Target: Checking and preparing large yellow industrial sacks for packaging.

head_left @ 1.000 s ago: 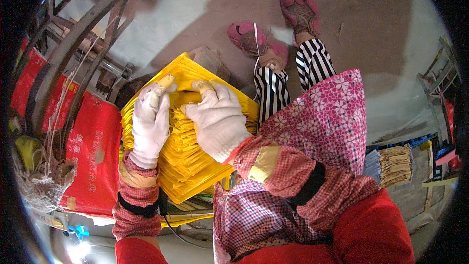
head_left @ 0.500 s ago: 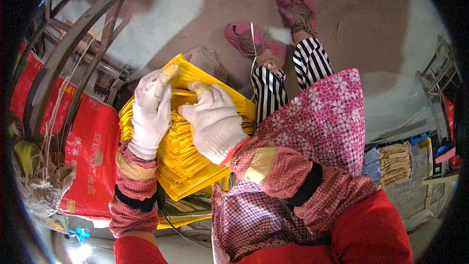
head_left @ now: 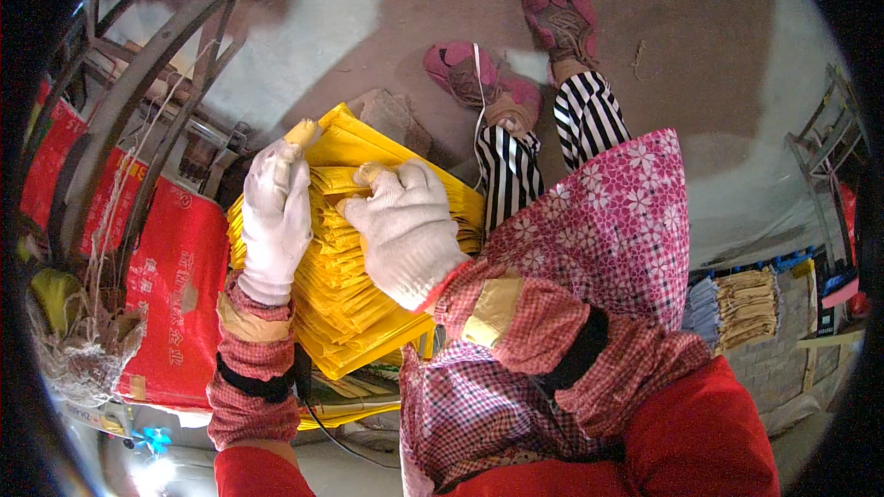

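- Head view: layered stack of thin yellow sheets (head_left: 336, 313), beneath and between the hands.
- White-gloved left hand (head_left: 276, 225): fingers extended; grip cannot be told.
- White-gloved right hand (head_left: 405, 224): fingers curled over sheet edges; pinch unclear.
- Advisable: light fingertips, edges even.

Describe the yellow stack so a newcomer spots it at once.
Find the pink apron right of centre. Just left, the gloved left hand and right hand are on the yellow stack: thin layers, edges staggered. Its bright yellow sets it apart from the red cover to its left and the tan pile far right.
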A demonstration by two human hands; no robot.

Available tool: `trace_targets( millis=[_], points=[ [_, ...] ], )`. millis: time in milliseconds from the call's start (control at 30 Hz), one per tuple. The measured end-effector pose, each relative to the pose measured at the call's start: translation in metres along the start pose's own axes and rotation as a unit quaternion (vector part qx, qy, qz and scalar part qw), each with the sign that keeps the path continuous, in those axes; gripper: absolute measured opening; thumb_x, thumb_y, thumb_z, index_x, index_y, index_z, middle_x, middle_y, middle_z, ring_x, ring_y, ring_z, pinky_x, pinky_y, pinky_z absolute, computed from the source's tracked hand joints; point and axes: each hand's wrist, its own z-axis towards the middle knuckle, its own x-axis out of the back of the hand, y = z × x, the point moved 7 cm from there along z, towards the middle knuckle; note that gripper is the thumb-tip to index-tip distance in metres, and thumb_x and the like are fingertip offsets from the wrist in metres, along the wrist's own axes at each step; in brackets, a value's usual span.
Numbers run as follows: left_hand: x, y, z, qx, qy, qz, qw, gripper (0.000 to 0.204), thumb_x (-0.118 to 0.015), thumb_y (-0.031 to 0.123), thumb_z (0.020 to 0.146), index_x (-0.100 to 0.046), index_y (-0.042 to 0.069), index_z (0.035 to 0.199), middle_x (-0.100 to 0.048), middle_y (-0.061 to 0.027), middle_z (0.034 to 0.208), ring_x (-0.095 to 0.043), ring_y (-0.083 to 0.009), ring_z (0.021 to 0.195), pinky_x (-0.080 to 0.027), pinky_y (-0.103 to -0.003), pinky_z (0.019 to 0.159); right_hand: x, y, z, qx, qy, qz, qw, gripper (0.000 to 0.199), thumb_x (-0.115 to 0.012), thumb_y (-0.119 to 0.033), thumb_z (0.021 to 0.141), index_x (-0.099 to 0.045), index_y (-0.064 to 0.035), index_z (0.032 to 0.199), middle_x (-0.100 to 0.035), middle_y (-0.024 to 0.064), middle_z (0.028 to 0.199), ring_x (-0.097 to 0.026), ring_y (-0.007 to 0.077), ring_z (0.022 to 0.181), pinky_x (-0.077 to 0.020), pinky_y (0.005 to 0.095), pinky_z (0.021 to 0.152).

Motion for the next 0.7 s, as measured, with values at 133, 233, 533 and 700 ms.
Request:
trace_targets(
  millis=[133, 233, 533, 700],
  points=[
    [-0.008, -0.008, -0.001, 0.051, -0.036, 0.001, 0.998, 0.026, -0.046, 0.001, 0.093, -0.058, -0.001, 0.116, -0.061, -0.0121, 0.114, -0.057, -0.0226, 0.108, -0.043, -0.032, 0.096, -0.001, -0.001, 0.002, -0.005, -0.011, -0.030, 0.999, 0.016, -0.053, -0.019, 0.079, -0.068, -0.0140, 0.081, -0.060, 0.0098, 0.105, -0.052, 0.0303, 0.095, -0.0379, 0.0420, 0.088],
    [-0.007, -0.012, -0.005, 0.044, -0.010, -0.001, 0.999, 0.027, -0.046, -0.001, 0.092, -0.058, -0.001, 0.115, -0.062, -0.0114, 0.109, -0.058, -0.0222, 0.104, -0.043, -0.032, 0.094, -0.001, -0.001, 0.004, -0.013, -0.033, -0.031, 0.999, 0.016, -0.053, -0.019, 0.079, -0.068, -0.0142, 0.083, -0.059, 0.0114, 0.108, -0.051, 0.0309, 0.097, -0.0371, 0.0433, 0.090],
    [-0.001, 0.010, -0.017, 0.042, -0.044, -0.051, 0.997, 0.034, -0.051, -0.010, 0.082, -0.059, 0.003, 0.112, -0.063, -0.0129, 0.095, -0.060, -0.0290, 0.088, -0.048, -0.038, 0.080, 0.000, 0.002, 0.004, -0.006, -0.003, -0.032, 0.999, 0.018, -0.051, -0.018, 0.081, -0.068, -0.0143, 0.085, -0.056, 0.0166, 0.118, -0.047, 0.0360, 0.112, -0.0316, 0.0470, 0.101],
    [-0.002, 0.003, -0.009, 0.037, -0.083, -0.043, 0.995, 0.032, -0.044, -0.006, 0.088, -0.058, 0.001, 0.116, -0.062, -0.0095, 0.104, -0.057, -0.0204, 0.099, -0.044, -0.030, 0.088, -0.013, 0.004, -0.002, 0.023, -0.021, 0.008, 0.999, 0.020, -0.049, -0.018, 0.080, -0.066, -0.0137, 0.089, -0.059, 0.0142, 0.108, -0.053, 0.0310, 0.106, -0.0321, 0.0465, 0.101]
  ],
)
